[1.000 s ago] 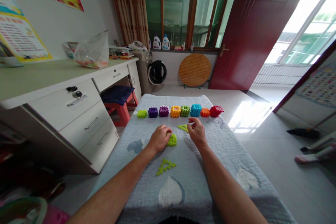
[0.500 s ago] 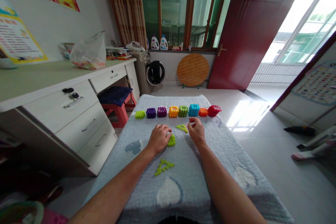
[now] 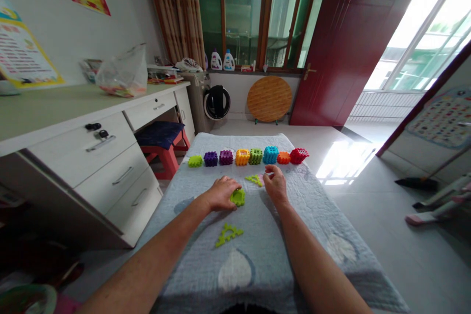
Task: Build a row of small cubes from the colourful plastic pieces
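Note:
My left hand (image 3: 222,193) grips a lime green block piece (image 3: 238,197) from its left side, low over the cloth. My right hand (image 3: 275,183) has its fingers curled, beside a flat lime triangular piece (image 3: 253,180) and a small pink patch; whether it pinches anything is unclear. Nearer to me lies another flat lime triangular piece (image 3: 228,234). A row of coloured blocks crosses the far part of the cloth, from a lime one (image 3: 195,161) at the left, past a yellow one (image 3: 242,157) and a blue one (image 3: 271,155), to a red one (image 3: 299,155).
A grey-blue patterned cloth (image 3: 265,255) covers the table. On the left stand a white desk (image 3: 84,103) with drawers and a red stool (image 3: 162,140) with a dark seat. A round wooden board (image 3: 270,98) leans against the far wall.
My left hand has shifted around the lime block piece, its fingers now at the piece's left side, so more of the piece shows. My right hand has barely moved.

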`<action>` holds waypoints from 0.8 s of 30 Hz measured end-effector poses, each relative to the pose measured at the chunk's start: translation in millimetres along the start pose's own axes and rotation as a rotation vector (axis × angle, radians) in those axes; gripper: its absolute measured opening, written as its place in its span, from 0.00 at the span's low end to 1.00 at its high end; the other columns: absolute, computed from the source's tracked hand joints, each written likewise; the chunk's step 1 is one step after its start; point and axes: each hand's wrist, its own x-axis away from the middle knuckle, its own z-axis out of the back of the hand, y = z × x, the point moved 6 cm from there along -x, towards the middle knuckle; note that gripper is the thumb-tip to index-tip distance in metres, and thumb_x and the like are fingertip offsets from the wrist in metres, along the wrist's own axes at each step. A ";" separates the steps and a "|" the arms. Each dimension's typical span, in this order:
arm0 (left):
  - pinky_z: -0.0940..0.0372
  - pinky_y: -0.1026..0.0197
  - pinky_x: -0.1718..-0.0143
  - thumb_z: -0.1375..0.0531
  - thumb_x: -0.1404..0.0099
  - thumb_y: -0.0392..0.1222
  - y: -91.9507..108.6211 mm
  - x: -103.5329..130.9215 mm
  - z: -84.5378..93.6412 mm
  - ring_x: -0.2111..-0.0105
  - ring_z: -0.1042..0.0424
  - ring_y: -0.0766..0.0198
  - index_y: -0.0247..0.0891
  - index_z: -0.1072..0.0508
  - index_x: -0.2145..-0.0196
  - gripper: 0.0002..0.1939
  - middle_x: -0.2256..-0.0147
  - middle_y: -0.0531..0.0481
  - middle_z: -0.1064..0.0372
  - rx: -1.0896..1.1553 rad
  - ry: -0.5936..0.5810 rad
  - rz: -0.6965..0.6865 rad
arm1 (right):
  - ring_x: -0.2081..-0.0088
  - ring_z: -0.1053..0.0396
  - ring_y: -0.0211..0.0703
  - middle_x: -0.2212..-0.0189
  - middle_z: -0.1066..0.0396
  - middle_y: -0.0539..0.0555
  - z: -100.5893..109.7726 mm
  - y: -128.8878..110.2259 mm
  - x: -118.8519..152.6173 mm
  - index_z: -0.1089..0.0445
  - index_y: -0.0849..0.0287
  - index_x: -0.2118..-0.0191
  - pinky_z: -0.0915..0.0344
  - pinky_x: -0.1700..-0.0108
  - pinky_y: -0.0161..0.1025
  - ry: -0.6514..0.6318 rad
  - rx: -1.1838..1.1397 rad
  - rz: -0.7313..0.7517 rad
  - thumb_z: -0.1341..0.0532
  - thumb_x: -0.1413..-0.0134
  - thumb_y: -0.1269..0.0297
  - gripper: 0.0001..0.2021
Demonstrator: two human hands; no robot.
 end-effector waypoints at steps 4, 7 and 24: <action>0.42 0.55 0.50 0.36 0.56 0.50 0.6 -2.0 0.1 0.51 0.39 0.50 0.41 0.33 0.48 0.36 0.52 0.46 0.34 -0.008 -0.044 0.001 | 0.75 0.38 0.37 0.68 0.31 0.54 1.0 -2.2 0.0 0.32 0.62 0.62 0.38 0.67 0.36 -0.003 0.001 -0.006 0.46 0.61 0.68 0.16; 0.42 0.54 0.51 0.36 0.57 0.53 0.5 -4.0 1.2 0.52 0.39 0.49 0.40 0.33 0.49 0.37 0.52 0.44 0.34 -0.030 -0.062 0.004 | 0.74 0.38 0.37 0.67 0.31 0.54 1.4 -2.2 0.1 0.32 0.62 0.62 0.38 0.67 0.36 -0.004 0.010 -0.014 0.46 0.60 0.67 0.16; 0.41 0.52 0.57 0.37 0.58 0.52 15.5 -6.4 11.9 0.60 0.33 0.50 0.40 0.26 0.64 0.23 0.64 0.45 0.28 -0.173 0.044 -0.016 | 0.65 0.35 0.44 0.67 0.30 0.55 -18.0 -3.8 7.8 0.30 0.59 0.66 0.40 0.59 0.40 -0.193 0.229 0.146 0.46 0.60 0.70 0.12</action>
